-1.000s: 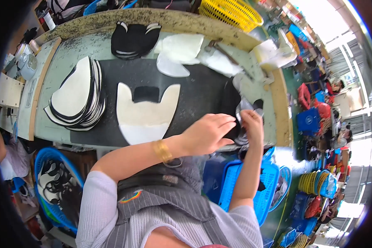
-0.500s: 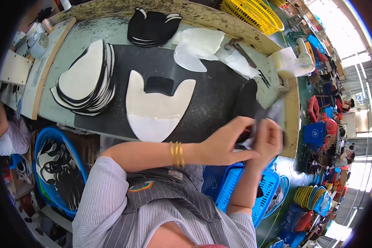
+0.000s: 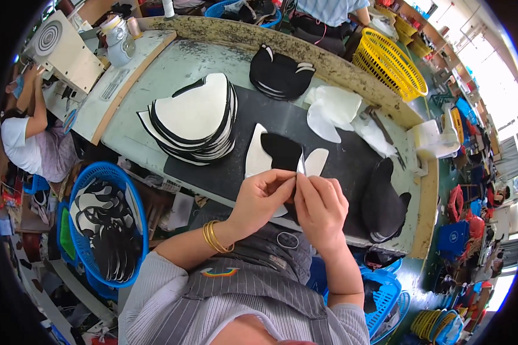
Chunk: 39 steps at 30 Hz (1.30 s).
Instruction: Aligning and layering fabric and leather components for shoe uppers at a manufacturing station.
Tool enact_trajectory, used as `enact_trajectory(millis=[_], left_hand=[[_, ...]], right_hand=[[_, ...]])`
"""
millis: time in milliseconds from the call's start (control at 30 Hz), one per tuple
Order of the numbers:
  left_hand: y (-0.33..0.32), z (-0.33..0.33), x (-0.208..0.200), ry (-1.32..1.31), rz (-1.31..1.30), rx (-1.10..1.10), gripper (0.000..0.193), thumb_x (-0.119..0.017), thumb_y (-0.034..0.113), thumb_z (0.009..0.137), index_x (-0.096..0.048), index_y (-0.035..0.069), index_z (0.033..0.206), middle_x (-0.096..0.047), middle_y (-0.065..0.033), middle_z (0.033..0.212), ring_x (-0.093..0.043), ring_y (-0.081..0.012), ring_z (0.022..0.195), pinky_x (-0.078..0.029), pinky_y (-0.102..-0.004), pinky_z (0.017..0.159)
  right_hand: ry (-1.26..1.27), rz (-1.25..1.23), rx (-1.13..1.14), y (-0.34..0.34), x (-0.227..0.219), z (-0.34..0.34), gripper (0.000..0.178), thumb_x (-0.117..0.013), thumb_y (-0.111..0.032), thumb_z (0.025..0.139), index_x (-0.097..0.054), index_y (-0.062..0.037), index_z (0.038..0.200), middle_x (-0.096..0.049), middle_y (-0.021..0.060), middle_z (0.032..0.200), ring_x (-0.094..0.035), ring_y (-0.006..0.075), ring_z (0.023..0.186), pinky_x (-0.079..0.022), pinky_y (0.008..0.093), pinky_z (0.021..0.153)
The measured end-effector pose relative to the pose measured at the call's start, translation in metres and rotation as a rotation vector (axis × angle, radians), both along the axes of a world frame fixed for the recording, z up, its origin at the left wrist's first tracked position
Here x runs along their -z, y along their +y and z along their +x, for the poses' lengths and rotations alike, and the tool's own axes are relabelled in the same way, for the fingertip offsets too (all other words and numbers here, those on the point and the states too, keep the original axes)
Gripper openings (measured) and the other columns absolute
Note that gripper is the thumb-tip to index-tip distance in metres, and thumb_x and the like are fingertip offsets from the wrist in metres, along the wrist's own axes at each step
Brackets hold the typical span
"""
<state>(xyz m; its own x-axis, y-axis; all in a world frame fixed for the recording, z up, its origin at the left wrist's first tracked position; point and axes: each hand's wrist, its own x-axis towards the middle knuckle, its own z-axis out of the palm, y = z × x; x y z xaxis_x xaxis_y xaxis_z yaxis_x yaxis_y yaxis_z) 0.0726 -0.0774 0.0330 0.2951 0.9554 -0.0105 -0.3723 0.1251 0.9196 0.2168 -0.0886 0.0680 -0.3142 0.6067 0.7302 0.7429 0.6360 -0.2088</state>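
Both my hands are over the near edge of the worktable, close together. A black fabric piece (image 3: 282, 150) with a white strip along its right side is pinched between the fingers of my left hand (image 3: 260, 201) and my right hand (image 3: 321, 208). Under it lies a white U-shaped piece (image 3: 256, 154), its two prongs showing and its middle mostly covered by the black piece and my hands. To the right rests a pile of black curved pieces (image 3: 381, 201). On the left is a thick stack of white pieces with black edges (image 3: 193, 115).
More black pieces (image 3: 279, 75) lie at the back, beside white translucent sheets (image 3: 331, 109) and a hammer (image 3: 380, 123). A raised wooden rim (image 3: 224, 30) borders the table. A blue basket of cut pieces (image 3: 141, 230) stands lower left. A co-worker (image 3: 31, 138) sits at far left.
My hands have come from the right side to the middle, with the black piece now over the white U-shaped piece. The whole view has shifted, so the table sits further right.
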Motion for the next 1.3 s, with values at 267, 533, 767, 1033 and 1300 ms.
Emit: enact_trajectory(millis=[267,533,767,1033,1300], left_hand=[[-0.005,-0.007,-0.003,-0.091,0.018,0.028,0.024,-0.050,0.009,0.096,-0.056,-0.005,0.114,-0.064,-0.0095,0.095,-0.064,-0.0124,0.082,-0.055,-0.0239,0.067],[-0.009,-0.012,-0.009,-0.012,-0.006,0.027,0.017,-0.055,0.009,0.093,-0.061,-0.003,0.104,-0.066,-0.0051,0.088,-0.063,-0.0086,0.074,-0.053,-0.0213,0.063],[-0.011,-0.006,-0.025,-0.399,-0.207,0.226,0.018,-0.058,0.009,0.092,-0.055,-0.001,0.106,-0.060,-0.0075,0.101,-0.064,-0.0157,0.087,-0.058,-0.0307,0.070],[-0.014,0.001,-0.017,0.267,0.574,-0.298,0.017,-0.067,0.003,0.080,-0.051,0.000,0.073,-0.046,-0.0050,0.069,-0.042,-0.0104,0.053,-0.036,-0.0240,0.047],[-0.030,-0.006,0.005,0.499,0.610,-0.075,0.031,-0.058,0.014,0.088,-0.054,0.004,0.117,-0.060,-0.0092,0.111,-0.061,-0.0169,0.099,-0.050,-0.0272,0.080]], right_hand=[[-0.062,0.038,0.032,-0.005,-0.010,-0.014,0.029,-0.069,0.007,0.065,-0.067,0.0040,0.094,-0.063,0.0100,0.087,-0.061,0.0235,0.071,-0.051,0.0316,0.062],[-0.077,0.029,0.036,-0.007,-0.016,-0.013,0.025,-0.067,0.009,0.066,-0.064,0.0021,0.090,-0.060,0.0106,0.079,-0.059,0.0232,0.064,-0.050,0.0307,0.057],[0.530,-0.419,-0.076,-0.022,-0.024,-0.003,0.013,-0.062,0.011,0.072,-0.061,0.0013,0.081,-0.058,0.0057,0.078,-0.055,0.0102,0.067,-0.043,0.0209,0.060],[0.840,-0.624,-0.103,-0.026,-0.019,0.001,0.005,-0.058,0.003,0.083,-0.058,0.0027,0.088,-0.056,0.0005,0.074,-0.049,0.0053,0.064,-0.039,0.0194,0.057],[0.743,-0.741,0.283,-0.018,0.002,0.011,0.006,-0.051,-0.004,0.092,-0.054,-0.0031,0.088,-0.051,0.0001,0.063,-0.044,0.0050,0.055,-0.037,0.0225,0.048]])
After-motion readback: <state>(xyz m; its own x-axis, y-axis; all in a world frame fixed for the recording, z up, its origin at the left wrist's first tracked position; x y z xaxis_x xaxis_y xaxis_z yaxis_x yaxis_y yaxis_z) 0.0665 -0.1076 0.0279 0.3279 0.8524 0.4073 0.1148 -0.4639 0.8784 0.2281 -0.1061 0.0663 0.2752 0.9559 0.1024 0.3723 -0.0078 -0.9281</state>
